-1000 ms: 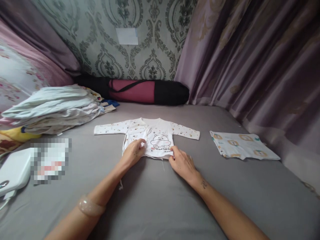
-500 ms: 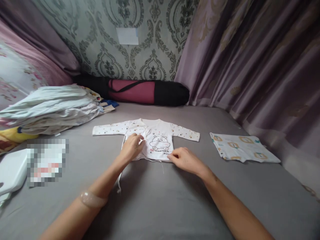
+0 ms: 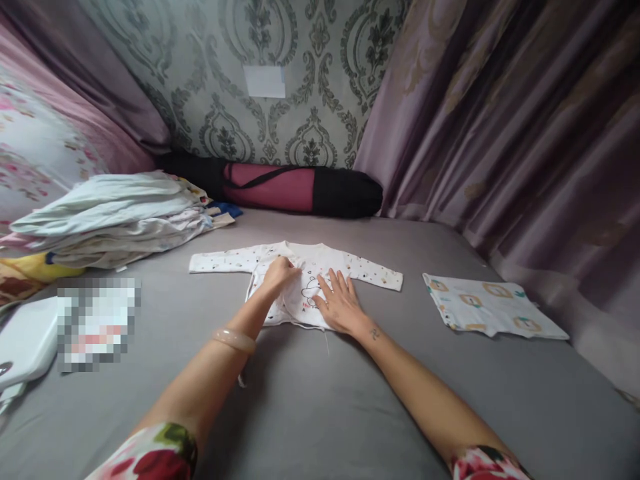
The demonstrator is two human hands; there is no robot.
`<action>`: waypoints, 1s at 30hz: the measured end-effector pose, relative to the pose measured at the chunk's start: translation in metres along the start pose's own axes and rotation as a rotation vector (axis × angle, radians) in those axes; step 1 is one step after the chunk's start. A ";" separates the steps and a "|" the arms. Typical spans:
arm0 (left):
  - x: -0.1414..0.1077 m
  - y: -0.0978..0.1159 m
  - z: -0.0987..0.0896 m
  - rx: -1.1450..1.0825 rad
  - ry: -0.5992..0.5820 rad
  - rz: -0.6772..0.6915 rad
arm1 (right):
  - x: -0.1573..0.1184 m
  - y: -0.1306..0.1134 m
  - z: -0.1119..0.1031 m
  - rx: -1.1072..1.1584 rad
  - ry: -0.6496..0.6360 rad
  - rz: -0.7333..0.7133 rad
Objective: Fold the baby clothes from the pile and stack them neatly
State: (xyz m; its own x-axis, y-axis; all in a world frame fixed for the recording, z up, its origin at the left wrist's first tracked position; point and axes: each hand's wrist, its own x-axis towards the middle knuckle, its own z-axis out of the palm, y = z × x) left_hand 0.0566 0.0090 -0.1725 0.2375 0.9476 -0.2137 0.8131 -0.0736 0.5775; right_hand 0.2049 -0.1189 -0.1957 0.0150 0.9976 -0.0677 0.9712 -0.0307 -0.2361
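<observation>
A small white baby shirt (image 3: 287,310) lies spread on the grey sheet, its speckled sleeves stretched out to both sides. A cartoon animal and some lettering are printed on its front, partly hidden by my right hand (image 3: 340,300). That hand rests flat on the print with fingers spread. My left hand (image 3: 280,273) is closed at the shirt's front overlap, its fingertips pinching the cloth there. Thin ties hang at the shirt's left side and lower hem.
A folded white cloth with orange prints (image 3: 493,307) lies to the right. On the left are a pile of clothes (image 3: 120,213), a white device (image 3: 33,333) and a blurred-out packet (image 3: 97,323). A long black and maroon bag (image 3: 270,187) lies along the wall.
My right hand has left the shirt's lower right corner and moved up and left, opening flat over the print. My left hand has shifted slightly up and right along the front.
</observation>
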 end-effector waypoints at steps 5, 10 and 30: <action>-0.001 -0.004 -0.005 0.035 0.065 0.027 | 0.000 -0.002 -0.004 0.005 -0.040 0.012; -0.009 -0.007 0.007 0.284 0.158 0.116 | -0.004 -0.003 -0.006 0.013 -0.047 0.003; -0.037 0.035 0.086 0.296 0.055 0.648 | 0.014 0.168 -0.057 -0.015 0.084 0.765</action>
State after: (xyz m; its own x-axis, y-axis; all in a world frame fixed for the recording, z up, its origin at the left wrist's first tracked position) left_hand 0.1217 -0.0555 -0.2120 0.7007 0.6987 0.1443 0.6298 -0.7008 0.3350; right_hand 0.3815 -0.1069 -0.1813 0.7014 0.7003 -0.1327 0.6862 -0.7138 -0.1398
